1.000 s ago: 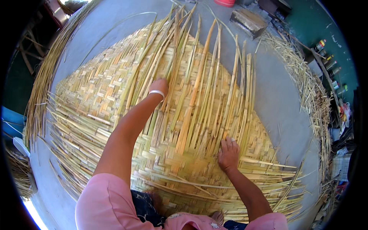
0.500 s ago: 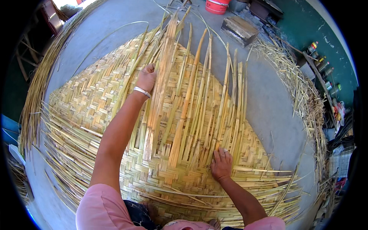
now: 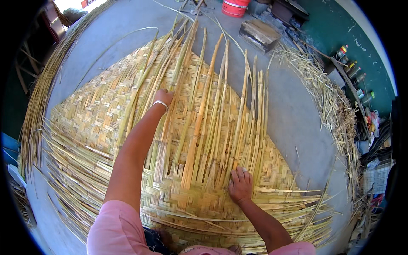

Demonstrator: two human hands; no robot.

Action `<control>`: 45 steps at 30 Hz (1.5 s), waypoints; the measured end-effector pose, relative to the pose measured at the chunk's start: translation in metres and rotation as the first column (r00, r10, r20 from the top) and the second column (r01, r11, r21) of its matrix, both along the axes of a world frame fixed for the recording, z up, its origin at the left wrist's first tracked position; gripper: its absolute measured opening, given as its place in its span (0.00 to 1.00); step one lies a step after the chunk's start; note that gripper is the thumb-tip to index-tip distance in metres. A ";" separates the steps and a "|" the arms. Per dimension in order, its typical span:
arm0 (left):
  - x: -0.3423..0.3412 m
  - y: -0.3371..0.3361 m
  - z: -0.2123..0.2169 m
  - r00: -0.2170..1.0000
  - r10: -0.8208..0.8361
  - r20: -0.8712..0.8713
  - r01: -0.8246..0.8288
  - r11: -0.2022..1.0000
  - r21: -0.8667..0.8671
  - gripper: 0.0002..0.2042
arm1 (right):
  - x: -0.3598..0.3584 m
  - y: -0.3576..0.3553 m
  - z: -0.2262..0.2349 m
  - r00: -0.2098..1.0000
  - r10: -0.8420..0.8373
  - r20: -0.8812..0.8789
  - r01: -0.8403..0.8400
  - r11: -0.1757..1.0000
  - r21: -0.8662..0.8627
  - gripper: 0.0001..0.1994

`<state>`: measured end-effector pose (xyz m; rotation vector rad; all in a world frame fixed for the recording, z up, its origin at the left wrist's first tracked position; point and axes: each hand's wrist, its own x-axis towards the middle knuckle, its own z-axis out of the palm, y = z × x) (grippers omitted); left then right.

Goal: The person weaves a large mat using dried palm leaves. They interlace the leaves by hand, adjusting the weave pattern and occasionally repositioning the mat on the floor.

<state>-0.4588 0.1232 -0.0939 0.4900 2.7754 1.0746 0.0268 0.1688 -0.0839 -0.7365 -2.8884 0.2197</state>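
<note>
A large woven mat (image 3: 100, 112) of flattened yellow-green reed strips lies on the floor before me. Long loose reed strips (image 3: 199, 127) run over its middle, their far ends sticking out past the mat's edge. My left hand (image 3: 163, 97), with a white bracelet at the wrist, is closed at a reed strip (image 3: 180, 63) left of the middle; its fingertips are partly hidden. Nearer to me on the right, my right hand (image 3: 241, 185) lies on the weave with its fingers stretched over the near ends of the strips.
Unwoven strip ends (image 3: 80, 182) fan out at the left, and more (image 3: 293, 204) at the right. A long reed bundle (image 3: 38, 114) lies along the far left. Beyond the mat are a block (image 3: 260, 35), a red bucket (image 3: 234, 7), a straw heap (image 3: 327, 97) and bottles (image 3: 352, 72).
The blurred, raised reed strip by my left hand has come down among the others. My left hand has moved slightly nearer to me; my right hand has shifted a little left.
</note>
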 end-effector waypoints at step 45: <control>0.097 0.070 0.478 0.669 -0.743 0.002 0.518 0.468 0.716 0.12 | 0.017 -0.004 0.005 0.996 0.012 -0.092 -0.011 1.000 0.013 0.23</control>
